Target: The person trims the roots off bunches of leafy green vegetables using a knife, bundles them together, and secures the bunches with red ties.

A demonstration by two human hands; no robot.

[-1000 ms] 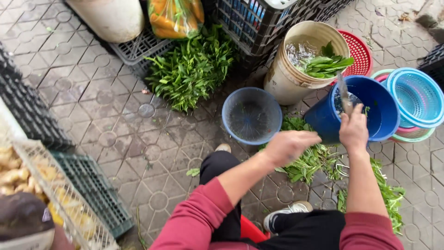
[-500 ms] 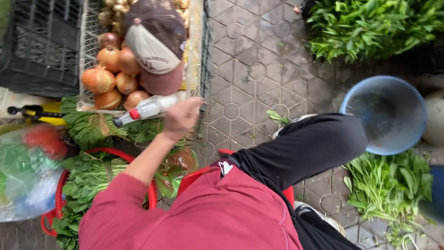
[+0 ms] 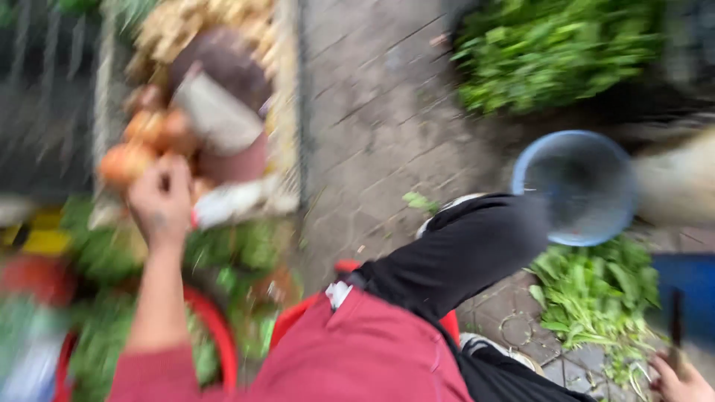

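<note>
**A:** What do you have on the left hand?

**B:** I see the left hand (image 3: 160,202) stretched out over the crate of onions (image 3: 138,145), fingers curled in on themselves, back of the hand toward me. The picture is badly smeared, so I can't tell whether anything sits inside that fist. Just beside it, touching or nearly so, is a pale plastic bottle (image 3: 234,201) lying across the crate's near edge. The knuckles reach the nearest onion.

**A:** Is it gripping the bottle?

**B:** I can't say. The hand is at the bottle's left end, but the blur hides the contact. The fingers are bent, not spread; that's all I trust.

**A:** And the right?

**B:** Only a sliver of the right hand (image 3: 679,380) shows, at the bottom right corner. It's closed around a thin dark handle (image 3: 676,327) that rises straight up from the fist, in front of a blue tub (image 3: 689,294). What the handle belongs to, I can't make out.

**A:** What lies around them?

**B:** On the crate, behind the onions, sits a brown and grey cap (image 3: 220,112). Below the left arm, leafy greens (image 3: 238,253) fill a red-rimmed basket (image 3: 216,327). On the paved ground to the right stands a round blue basin (image 3: 577,186), with a bunch of green leaves (image 3: 596,290) just below it and a bigger heap of greens (image 3: 551,52) well above. My black-trousered knee (image 3: 477,238) points toward the basin.
</note>
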